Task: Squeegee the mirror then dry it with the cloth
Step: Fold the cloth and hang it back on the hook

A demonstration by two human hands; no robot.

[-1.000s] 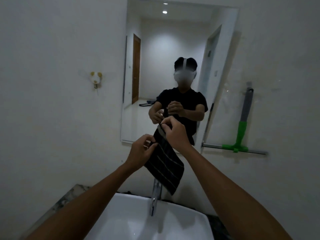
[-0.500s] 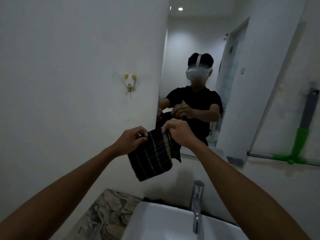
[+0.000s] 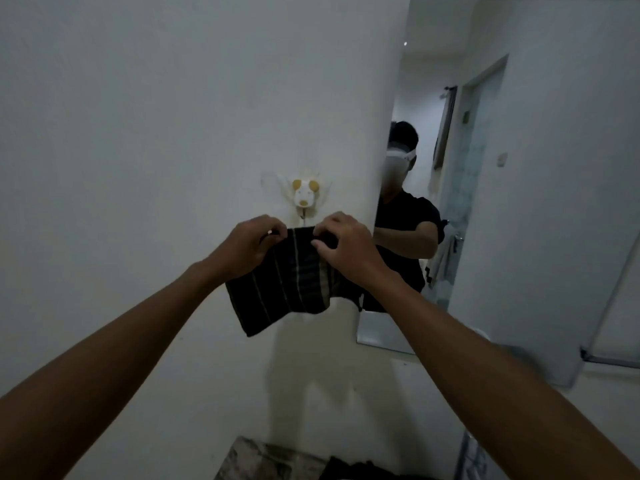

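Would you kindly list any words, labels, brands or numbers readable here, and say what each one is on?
None can be read. The striped cloth, held by the left hand and right hand, the animal-shaped wall hook and the mirror show no lettering.

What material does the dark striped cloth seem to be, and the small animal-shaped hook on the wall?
Dark striped cloth: soft woven fabric, matte; it folds and hangs limp from both hands. Small white animal-shaped wall hook: probably moulded plastic, smooth with a slight sheen; uncertain in this dim light.

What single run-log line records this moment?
left hand: grips cloth top edge | right hand: grips cloth | cloth: just below wall hook | mirror: untouched
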